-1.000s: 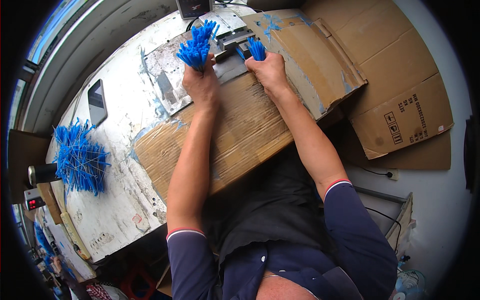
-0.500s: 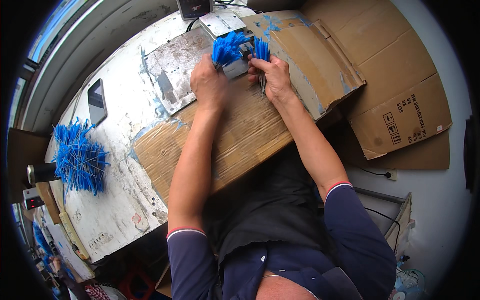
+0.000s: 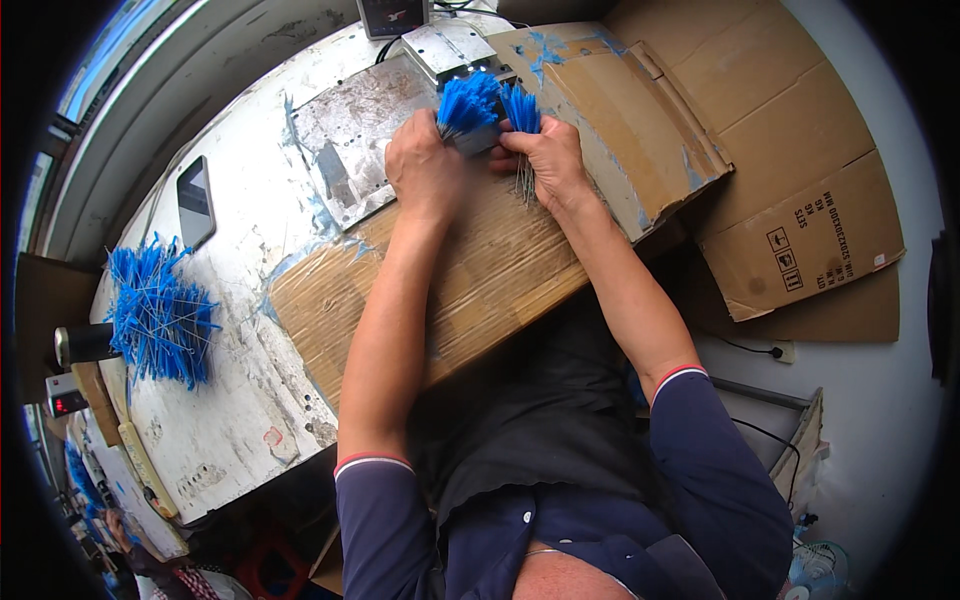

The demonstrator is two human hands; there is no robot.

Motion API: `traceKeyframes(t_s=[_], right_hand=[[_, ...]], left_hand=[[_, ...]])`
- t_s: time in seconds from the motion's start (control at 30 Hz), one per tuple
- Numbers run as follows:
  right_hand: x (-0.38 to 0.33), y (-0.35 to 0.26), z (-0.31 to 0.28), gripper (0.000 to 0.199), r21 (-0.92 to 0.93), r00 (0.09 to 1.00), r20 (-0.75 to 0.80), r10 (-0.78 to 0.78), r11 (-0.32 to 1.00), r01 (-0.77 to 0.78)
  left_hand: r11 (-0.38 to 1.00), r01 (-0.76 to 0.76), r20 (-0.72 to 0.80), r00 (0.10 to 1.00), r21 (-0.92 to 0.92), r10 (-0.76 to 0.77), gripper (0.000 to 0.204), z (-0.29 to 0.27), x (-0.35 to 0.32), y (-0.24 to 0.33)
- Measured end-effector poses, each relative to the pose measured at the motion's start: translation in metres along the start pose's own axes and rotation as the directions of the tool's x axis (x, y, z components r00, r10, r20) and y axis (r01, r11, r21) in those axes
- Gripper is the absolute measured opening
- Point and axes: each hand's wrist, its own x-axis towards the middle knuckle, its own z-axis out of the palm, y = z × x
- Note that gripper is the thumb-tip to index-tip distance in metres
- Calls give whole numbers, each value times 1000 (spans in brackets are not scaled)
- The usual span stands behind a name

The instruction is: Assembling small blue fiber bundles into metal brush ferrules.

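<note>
While the left hand (image 3: 425, 165) clutches one blue-tipped wire bundle (image 3: 467, 103) at twelve o'clock on the bench (image 3: 240, 400) and the right hand (image 3: 545, 160) pinches another bundle (image 3: 521, 108), a loosened grip could scatter wires.

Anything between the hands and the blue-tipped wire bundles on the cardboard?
Nothing visible. The left hand already grips one blue-tipped bundle, and the right hand holds the other bundle, both over the cardboard sheet by the metal block.
</note>
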Motion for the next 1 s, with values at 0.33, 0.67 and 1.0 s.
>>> traceKeyframes(t_s=[0.33,0.67,1.0], right_hand=[[4,-8,16,16,-223,994,-102,-47,974,23],[19,-2,26,17,-220,984,-146,-104,973,70],[18,-7,19,17,17,992,-129,11,1000,-9]], left_hand=[[967,207,-102,969,-151,-224,15,-5,2,-4],[948,208,-137,960,-239,-245,15,-5,3,-5],[981,82,-157,981,-175,-110,14,-2,3,-4]])
